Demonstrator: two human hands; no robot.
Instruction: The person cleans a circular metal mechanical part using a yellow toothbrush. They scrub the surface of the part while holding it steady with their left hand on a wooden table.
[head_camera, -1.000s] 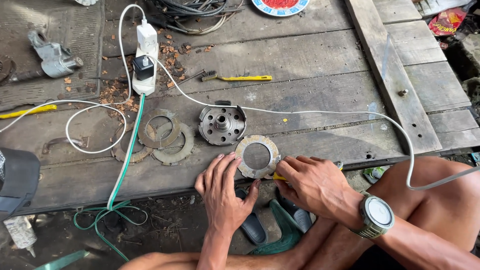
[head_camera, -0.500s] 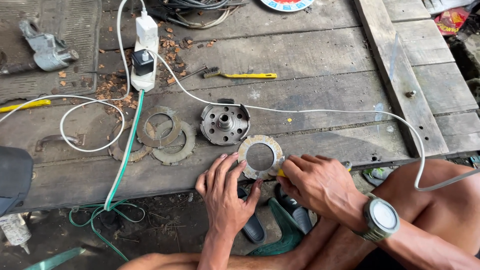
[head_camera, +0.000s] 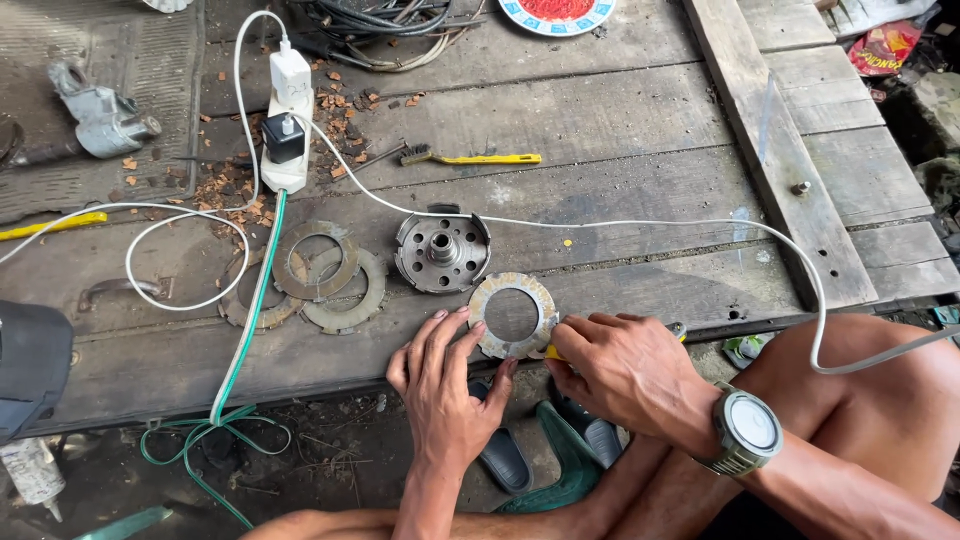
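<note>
At the lower middle of the frame the left hand (head_camera: 445, 385) lies flat, its fingers (head_camera: 452, 335) spread and pressing on the near left rim of a flat metal ring plate (head_camera: 513, 315) at the front edge of the wooden desk (head_camera: 620, 130). Just right of it the right hand (head_camera: 625, 368) is closed around a small yellow-handled tool (head_camera: 553, 353), whose tip meets the plate's lower right edge; a watch (head_camera: 745, 432) sits on that wrist. Compared with the pictures from a moment ago, both hands and the plate keep nearly the same places, so the work looks like steady scraping or picking at one spot on the rim rather than a new step. Beyond the plate stands a round clutch hub (head_camera: 442, 251), and to its left lies a loose stack of similar friction rings (head_camera: 318, 272). A white cable (head_camera: 640, 223) runs across the boards. Further up, a yellow-handled wire brush (head_camera: 470, 157) lies near a white power strip (head_camera: 288, 110) in the upper left.
</note>
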